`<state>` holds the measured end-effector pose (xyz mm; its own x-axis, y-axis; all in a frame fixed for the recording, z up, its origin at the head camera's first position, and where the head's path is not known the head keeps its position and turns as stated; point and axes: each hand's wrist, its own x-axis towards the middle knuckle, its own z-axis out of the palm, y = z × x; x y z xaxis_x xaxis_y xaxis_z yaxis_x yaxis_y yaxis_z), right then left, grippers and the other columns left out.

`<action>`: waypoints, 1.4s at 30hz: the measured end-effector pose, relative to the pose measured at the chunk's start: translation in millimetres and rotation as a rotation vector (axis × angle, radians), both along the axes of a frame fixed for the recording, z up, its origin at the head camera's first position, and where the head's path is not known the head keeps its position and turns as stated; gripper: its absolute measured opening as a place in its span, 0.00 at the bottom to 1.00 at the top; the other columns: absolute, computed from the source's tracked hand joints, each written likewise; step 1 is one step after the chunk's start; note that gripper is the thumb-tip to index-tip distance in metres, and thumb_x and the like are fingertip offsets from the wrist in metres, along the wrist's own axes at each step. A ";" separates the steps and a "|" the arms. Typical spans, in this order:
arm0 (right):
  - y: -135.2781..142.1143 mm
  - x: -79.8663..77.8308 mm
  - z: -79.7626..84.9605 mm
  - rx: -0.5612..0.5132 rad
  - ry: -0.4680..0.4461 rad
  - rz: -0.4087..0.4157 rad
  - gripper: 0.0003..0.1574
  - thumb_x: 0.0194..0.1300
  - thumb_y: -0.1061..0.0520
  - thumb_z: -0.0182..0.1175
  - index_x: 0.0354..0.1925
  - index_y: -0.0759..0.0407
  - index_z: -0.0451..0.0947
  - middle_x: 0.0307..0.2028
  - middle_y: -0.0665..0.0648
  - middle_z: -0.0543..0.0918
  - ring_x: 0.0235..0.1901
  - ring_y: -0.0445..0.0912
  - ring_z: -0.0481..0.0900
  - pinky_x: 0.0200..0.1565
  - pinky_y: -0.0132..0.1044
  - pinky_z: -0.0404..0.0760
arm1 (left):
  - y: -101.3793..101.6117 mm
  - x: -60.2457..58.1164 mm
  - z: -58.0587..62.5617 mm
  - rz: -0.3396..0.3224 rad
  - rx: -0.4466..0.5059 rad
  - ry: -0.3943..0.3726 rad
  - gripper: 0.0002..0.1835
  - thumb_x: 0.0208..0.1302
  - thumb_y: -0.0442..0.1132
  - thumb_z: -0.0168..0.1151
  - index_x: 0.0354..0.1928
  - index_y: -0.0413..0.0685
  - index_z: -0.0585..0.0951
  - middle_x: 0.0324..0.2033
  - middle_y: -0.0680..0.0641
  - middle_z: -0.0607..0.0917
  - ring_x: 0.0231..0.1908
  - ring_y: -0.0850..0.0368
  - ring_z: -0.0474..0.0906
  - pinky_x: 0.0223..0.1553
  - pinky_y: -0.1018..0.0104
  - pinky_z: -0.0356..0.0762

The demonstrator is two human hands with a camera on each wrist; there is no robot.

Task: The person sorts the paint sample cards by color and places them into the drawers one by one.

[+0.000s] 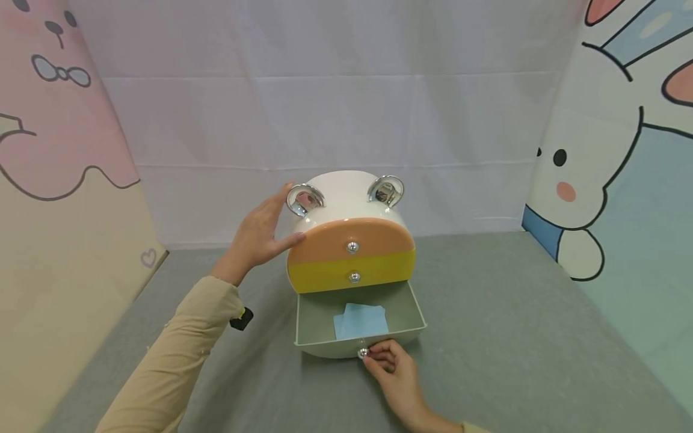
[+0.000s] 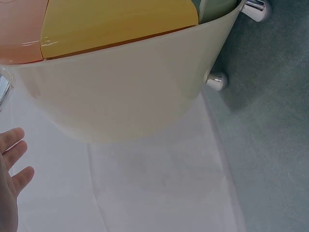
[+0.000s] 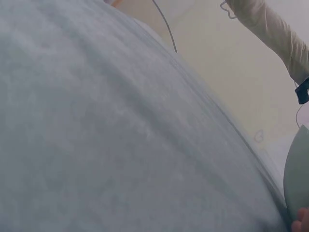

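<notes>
A small rounded drawer cabinet [image 1: 346, 195] with a white top and two silver ears stands on the grey cloth. Its orange drawer [image 1: 319, 243] and yellow drawer [image 1: 325, 276] are closed. The green bottom drawer [image 1: 397, 304] is pulled out, with light blue paper pieces [image 1: 361, 322] lying inside. At the drawer's front, my right hand [image 1: 397, 376] pinches the silver knob [image 1: 363, 353] between thumb and fingers. My left hand [image 1: 260, 231] is spread at the cabinet's left side, near the left ear [image 1: 305, 199]. In the left wrist view its fingers [image 2: 17, 154] look extended; contact is unclear.
Grey cloth [image 1: 514, 325] covers the tabletop around the cabinet. Behind hangs a white curtain [image 1: 335, 90]. Cartoon-printed panels stand at both sides, a pink and cream one [image 1: 65, 240] and one with a rabbit [image 1: 595, 180]. Silver feet [image 2: 217, 81] show under the cabinet.
</notes>
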<state>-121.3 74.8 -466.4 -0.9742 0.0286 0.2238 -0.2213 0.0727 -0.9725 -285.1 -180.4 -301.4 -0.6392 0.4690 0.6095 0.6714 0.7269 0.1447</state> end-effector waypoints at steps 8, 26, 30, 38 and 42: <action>-6.9 1.3 -0.5 -0.094 -0.053 -0.022 0.12 0.55 0.70 0.60 0.38 0.76 0.69 0.32 0.67 0.79 0.23 0.40 0.80 0.30 0.34 0.81 | 1.0 0.0 1.1 0.006 -0.005 -0.008 0.48 0.53 0.59 0.59 0.71 0.51 0.47 0.65 0.43 0.63 0.60 0.43 0.63 0.57 0.47 0.63; -8.4 -34.8 5.5 -0.059 -0.063 -0.015 0.11 0.56 0.69 0.59 0.39 0.74 0.71 0.33 0.66 0.80 0.27 0.49 0.81 0.33 0.36 0.81 | 1.1 0.3 0.2 0.003 0.002 0.010 0.48 0.54 0.64 0.55 0.71 0.52 0.47 0.64 0.43 0.64 0.59 0.44 0.64 0.56 0.47 0.64; -10.1 -44.6 6.7 -0.053 -0.044 -0.012 0.11 0.57 0.69 0.59 0.38 0.74 0.71 0.33 0.67 0.80 0.28 0.52 0.81 0.33 0.37 0.82 | 1.5 0.6 0.4 0.000 -0.002 0.007 0.48 0.54 0.63 0.55 0.71 0.51 0.48 0.64 0.43 0.64 0.59 0.43 0.64 0.57 0.47 0.64; -12.3 -61.4 8.9 -0.025 -0.019 -0.015 0.10 0.57 0.68 0.60 0.37 0.74 0.72 0.33 0.67 0.80 0.30 0.57 0.80 0.33 0.38 0.81 | 1.6 1.2 0.4 -0.009 0.007 0.002 0.48 0.55 0.64 0.54 0.71 0.51 0.48 0.65 0.44 0.63 0.60 0.44 0.63 0.58 0.48 0.62; -13.5 -69.9 10.3 0.001 -0.016 -0.019 0.10 0.57 0.68 0.59 0.37 0.74 0.72 0.32 0.67 0.81 0.29 0.57 0.80 0.32 0.37 0.81 | 1.3 1.1 0.5 -0.008 0.007 0.003 0.48 0.55 0.65 0.54 0.71 0.51 0.47 0.65 0.44 0.63 0.60 0.44 0.63 0.58 0.47 0.63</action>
